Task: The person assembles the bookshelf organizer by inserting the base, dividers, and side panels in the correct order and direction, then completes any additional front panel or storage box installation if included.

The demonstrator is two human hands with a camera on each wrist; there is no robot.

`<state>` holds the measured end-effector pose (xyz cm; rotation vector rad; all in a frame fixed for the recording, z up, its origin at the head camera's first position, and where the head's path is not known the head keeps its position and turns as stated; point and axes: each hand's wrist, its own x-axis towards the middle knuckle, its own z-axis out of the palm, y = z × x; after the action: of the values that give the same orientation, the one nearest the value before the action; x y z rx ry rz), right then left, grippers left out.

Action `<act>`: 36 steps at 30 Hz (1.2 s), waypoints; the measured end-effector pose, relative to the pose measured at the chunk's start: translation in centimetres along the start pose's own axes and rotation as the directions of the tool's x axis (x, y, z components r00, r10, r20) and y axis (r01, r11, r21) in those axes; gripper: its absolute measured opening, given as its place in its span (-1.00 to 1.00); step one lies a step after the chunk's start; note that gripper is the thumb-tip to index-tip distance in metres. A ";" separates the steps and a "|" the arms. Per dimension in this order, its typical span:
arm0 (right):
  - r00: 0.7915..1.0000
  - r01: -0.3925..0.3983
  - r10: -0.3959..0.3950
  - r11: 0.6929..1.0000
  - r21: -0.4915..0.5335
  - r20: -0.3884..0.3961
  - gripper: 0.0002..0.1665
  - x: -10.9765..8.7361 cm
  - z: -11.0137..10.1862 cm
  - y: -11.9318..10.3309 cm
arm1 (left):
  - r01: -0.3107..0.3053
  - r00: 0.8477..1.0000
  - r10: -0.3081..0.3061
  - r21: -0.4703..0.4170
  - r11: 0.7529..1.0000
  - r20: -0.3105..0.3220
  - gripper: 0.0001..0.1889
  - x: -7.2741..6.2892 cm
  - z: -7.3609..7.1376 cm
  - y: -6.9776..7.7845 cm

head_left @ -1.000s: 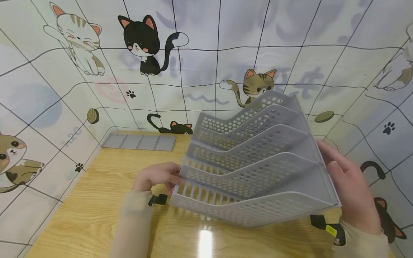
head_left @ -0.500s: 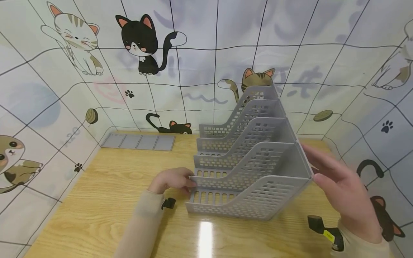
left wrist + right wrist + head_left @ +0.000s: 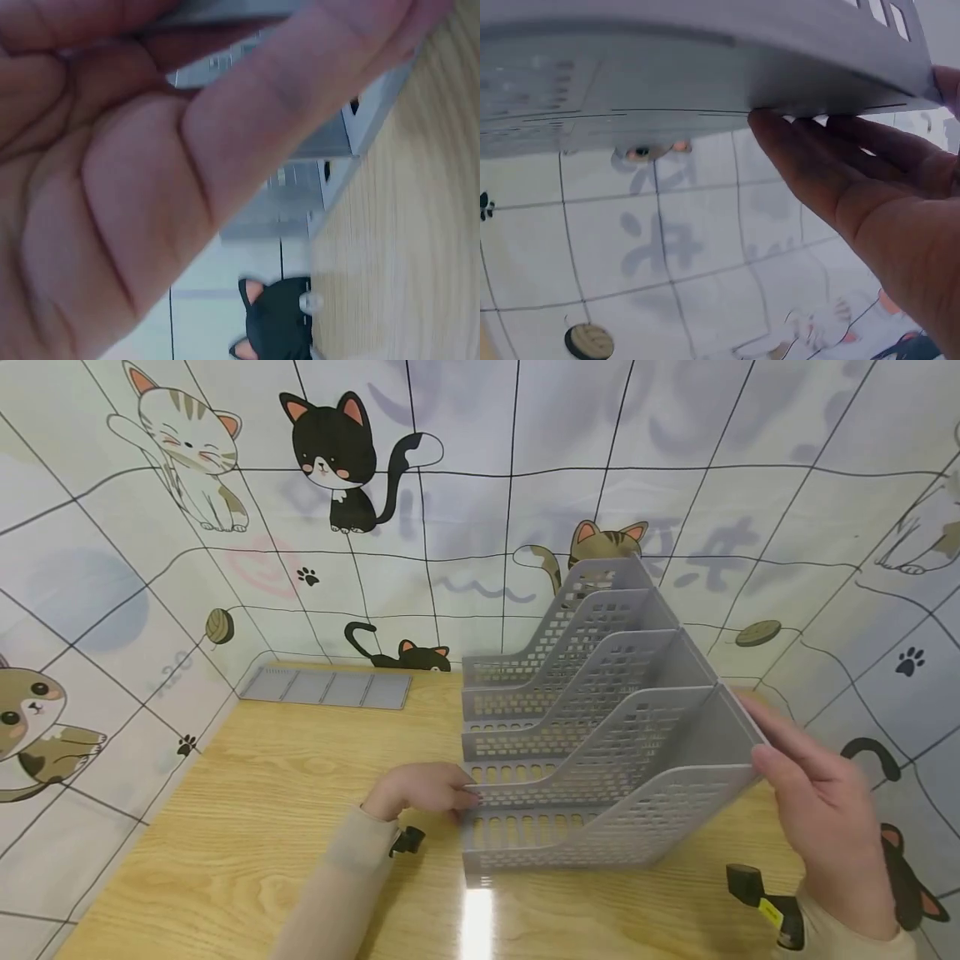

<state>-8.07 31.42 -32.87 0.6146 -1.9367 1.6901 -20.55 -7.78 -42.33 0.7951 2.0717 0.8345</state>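
A grey plastic file rack (image 3: 637,727) with perforated sloping dividers stands in front of me, right of centre, with its low end to the left and its tall back to the right. With my left hand (image 3: 427,789) I pinch the low end of a divider near the front; its curled fingers (image 3: 262,97) fill the left wrist view. My right hand (image 3: 832,810) holds the tall near corner, thumb on the edge. Behind the back panel, several fingers of that hand press against its surface, as the right wrist view shows.
A flat grey panel (image 3: 322,687) with several sections lies at the back left of the wooden table (image 3: 247,810). Cat-printed wall covering (image 3: 465,510) rises behind the table and on both sides.
The rack has turned from a tilted pose to a more level one and come down. My left hand has shifted right along with it. Lately the right hand and tall end swung slightly right.
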 end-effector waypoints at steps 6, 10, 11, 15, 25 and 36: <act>0.935 -0.165 0.188 0.981 0.100 -0.302 -0.55 0.0 -2.3 1.4 | -0.198 0.964 0.171 0.116 0.973 0.205 -0.81 1.1 1.3 1.6; 0.871 -0.214 0.248 0.968 0.128 -0.424 -0.51 0.1 -3.1 2.0 | -0.231 0.949 0.208 0.074 0.970 0.235 -0.76 0.7 0.9 1.7; 0.858 -0.233 0.267 0.964 0.131 -0.438 -0.50 0.1 -3.2 2.1 | -0.225 0.956 0.209 0.057 0.973 0.205 -0.72 0.4 0.6 1.4; 0.820 -0.331 0.327 0.940 0.076 -0.470 -0.50 0.1 -3.4 2.4 | -0.148 0.983 0.147 -0.001 0.989 -0.111 -0.64 -1.3 -1.3 -0.3; 0.935 -0.106 0.170 0.972 0.212 -0.312 -0.51 -0.5 -4.1 3.2 | 0.332 0.733 -0.182 0.112 0.936 -0.655 -0.45 0.1 -5.6 -6.2; 0.959 -0.072 0.124 0.977 0.201 -0.257 -0.56 -0.4 -3.8 3.1 | 0.521 0.710 -0.306 0.181 0.834 -0.634 -0.37 1.4 -7.5 -10.8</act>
<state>-9.43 35.55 -35.09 0.3375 -1.6523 1.9259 -30.19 -15.35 -47.34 0.1888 2.8687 0.4759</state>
